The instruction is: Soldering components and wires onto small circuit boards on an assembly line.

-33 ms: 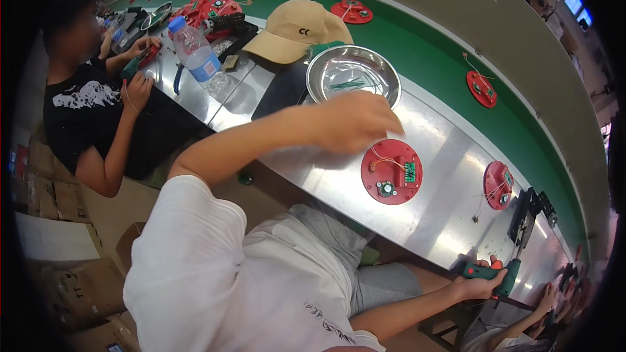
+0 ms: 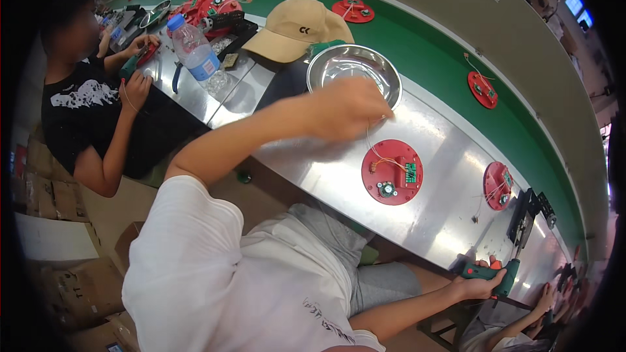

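Observation:
My left hand [image 2: 349, 109], smeared a little by motion, hangs over the near side of a round steel bowl [image 2: 391, 78] with its fingers closed. Pale thin wires [image 2: 368, 135] run up to the fingertips from a red round housing [image 2: 380, 186]; the pinch itself is mostly hidden. That housing lies flat on the metal bench and carries a green terminal board [image 2: 410, 172] and a small round part. At the bench's near edge on the right, my right hand [image 2: 479, 287] grips a green pistol-shaped power tool [image 2: 510, 278], its metal shaft pointing away.
More red housings lie to the right [image 2: 498, 186] and along the green strip [image 2: 482, 89]. A tan cap [image 2: 293, 26] and a water bottle [image 2: 195, 55] stand at left. A co-worker [image 2: 91, 104] works there. Black parts [image 2: 523, 215] sit on the far right.
My left hand has shifted slightly left and away, now covering the green strips in the bowl. The pale wires have risen with it. My right hand stays put.

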Demonstrator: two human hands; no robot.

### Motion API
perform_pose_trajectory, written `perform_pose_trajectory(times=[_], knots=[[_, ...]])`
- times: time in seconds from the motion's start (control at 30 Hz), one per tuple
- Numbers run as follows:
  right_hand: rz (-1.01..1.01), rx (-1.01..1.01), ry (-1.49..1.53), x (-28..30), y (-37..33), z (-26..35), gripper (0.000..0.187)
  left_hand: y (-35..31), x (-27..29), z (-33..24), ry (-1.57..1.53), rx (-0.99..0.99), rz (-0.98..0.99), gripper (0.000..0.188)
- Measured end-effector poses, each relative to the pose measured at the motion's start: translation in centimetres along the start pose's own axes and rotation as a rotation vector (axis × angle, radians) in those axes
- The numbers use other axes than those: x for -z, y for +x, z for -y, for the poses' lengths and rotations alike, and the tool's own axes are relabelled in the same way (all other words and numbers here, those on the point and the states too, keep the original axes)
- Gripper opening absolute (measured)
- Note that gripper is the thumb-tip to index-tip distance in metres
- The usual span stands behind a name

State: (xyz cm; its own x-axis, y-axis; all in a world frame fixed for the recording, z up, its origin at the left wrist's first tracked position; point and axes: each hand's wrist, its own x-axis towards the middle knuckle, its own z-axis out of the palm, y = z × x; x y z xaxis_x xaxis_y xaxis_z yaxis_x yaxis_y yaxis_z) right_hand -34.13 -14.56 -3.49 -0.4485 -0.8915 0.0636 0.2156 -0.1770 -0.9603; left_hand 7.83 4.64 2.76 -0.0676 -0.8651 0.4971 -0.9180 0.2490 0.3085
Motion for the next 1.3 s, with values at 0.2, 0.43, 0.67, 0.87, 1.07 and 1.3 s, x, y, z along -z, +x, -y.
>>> perform_pose_trajectory(times=[0.2,0.43,0.67,0.87,1.07,1.3], knots=[[-0.128,-0.074,0.125,0.9,0.4,0.5,0.031,1.8,3.2,13.2,0.204,0.361,-0.22,0.024],[0.064,0.11,0.072,3.8,6.4,4.0,0.025,-4.0,6.2,22.1,0.31,0.624,0.326,0.047],[0.375,-0.27,-0.116,8.7,16.2,7.6,0.033,-3.0,4.8,26.2,-0.114,0.734,0.376,0.032],[0.322,-0.371,-0.254,10.3,24.8,5.8,0.034,-0.8,4.7,20.8,-0.017,0.647,0.392,0.033],[0.559,-0.457,-0.266,10.7,26.8,2.8,0.038,-1.0,4.3,17.5,0.133,0.86,0.132,0.043],[0.38,-0.486,-0.432,8.7,24.5,3.8,0.039,5.6,5.2,16.0,-0.798,0.918,-0.458,0.035]])
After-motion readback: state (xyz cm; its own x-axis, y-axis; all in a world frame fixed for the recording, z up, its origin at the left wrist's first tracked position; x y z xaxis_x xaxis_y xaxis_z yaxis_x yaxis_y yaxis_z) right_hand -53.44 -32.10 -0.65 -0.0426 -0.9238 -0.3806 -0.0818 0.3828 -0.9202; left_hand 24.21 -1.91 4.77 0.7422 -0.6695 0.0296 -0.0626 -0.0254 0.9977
